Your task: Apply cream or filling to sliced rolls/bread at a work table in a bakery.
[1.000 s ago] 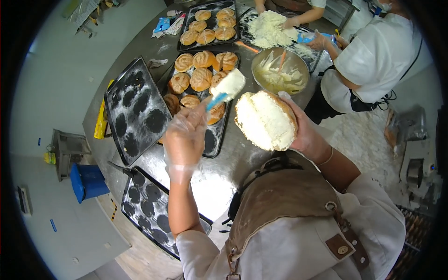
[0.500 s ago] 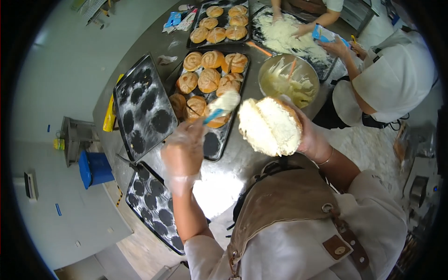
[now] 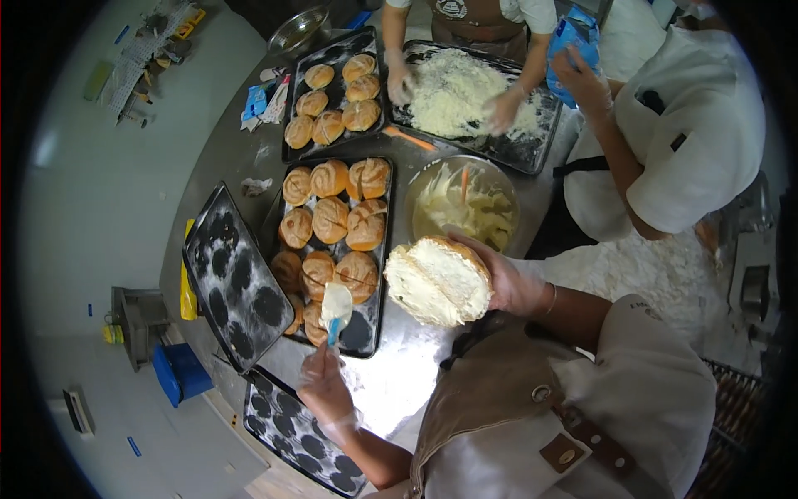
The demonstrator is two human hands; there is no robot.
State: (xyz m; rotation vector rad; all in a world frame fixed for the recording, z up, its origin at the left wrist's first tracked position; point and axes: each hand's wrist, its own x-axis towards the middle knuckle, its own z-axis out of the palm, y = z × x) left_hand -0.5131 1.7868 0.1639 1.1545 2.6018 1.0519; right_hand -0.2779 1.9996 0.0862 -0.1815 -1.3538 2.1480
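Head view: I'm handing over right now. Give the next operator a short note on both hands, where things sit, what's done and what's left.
Left hand: gloved, grips a blue-handled spatula with cream on its blade, above the bun tray.
Right hand: holds a split bun open, cut faces coated with cream.
Cream bowl sits past the bun.
Done: this bun looks filled.
Left: the tray's other buns appear unfilled.
Nearby: empty dark trays at left; other people work a shred-covered tray.
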